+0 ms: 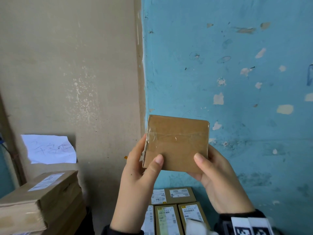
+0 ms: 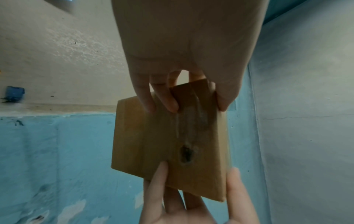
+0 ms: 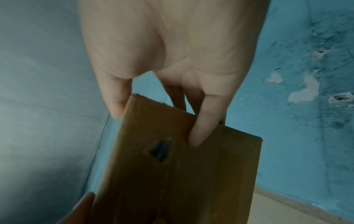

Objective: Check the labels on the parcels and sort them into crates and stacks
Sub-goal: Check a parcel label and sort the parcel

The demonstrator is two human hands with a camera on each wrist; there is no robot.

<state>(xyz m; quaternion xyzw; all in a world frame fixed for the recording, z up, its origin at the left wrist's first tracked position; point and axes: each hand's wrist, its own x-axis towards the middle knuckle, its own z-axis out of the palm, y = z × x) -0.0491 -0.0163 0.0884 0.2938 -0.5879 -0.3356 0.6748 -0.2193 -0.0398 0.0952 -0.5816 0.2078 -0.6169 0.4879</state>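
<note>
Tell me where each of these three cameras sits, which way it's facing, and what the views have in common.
Head: worn on the head, facing a wall corner; both hands, left hand and right hand, hold up a small parcel.
Left wrist: looks along the left hand at the parcel's far face, with its hole.
Right wrist: looks along the right hand at that face.
Shared: all three show the parcel; both wrist views show the hole.

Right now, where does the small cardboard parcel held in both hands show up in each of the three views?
Head: small cardboard parcel centre frame, taped face toward camera, left hand and right hand gripping its lower corners.
Left wrist: centre, far face showing a torn hole.
Right wrist: lower centre, same hole.
Shared landmark: the peeling blue wall behind it.
</note>
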